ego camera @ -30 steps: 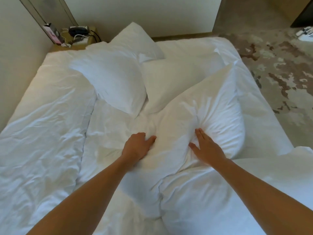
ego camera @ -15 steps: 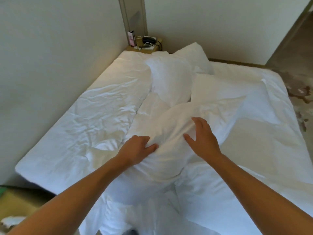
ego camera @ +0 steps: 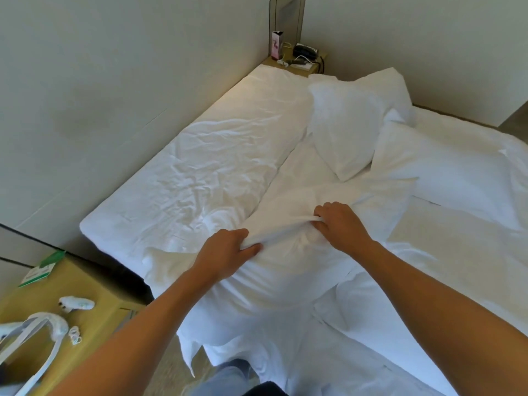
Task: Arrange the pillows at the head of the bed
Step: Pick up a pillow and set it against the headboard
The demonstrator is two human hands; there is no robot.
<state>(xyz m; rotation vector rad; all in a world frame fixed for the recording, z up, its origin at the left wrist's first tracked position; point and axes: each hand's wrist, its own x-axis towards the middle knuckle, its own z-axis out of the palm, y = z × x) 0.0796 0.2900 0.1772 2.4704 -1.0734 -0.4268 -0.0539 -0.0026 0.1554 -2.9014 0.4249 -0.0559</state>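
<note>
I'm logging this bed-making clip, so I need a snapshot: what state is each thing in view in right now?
Left hand: shut on the near pillow.
Right hand: shut on the near pillow.
Near pillow: gripped, bunched along its near edge.
Far-left pillow: lying loose, overlapping another behind it.
Right pillow: lying flat.
Bed sheet: wrinkled.
Bedside table: cluttered with small items and cables.

Both forearms bare to the frame edge, no sleeves visible. Left hand (ego camera: 225, 252) and right hand (ego camera: 340, 224) bare: no gloves, rings, watch or wristband showing. Bottom centre: blue denim trouser leg (ego camera: 225, 378), with a dark, blurred patch just right of it, can't identify.
</note>
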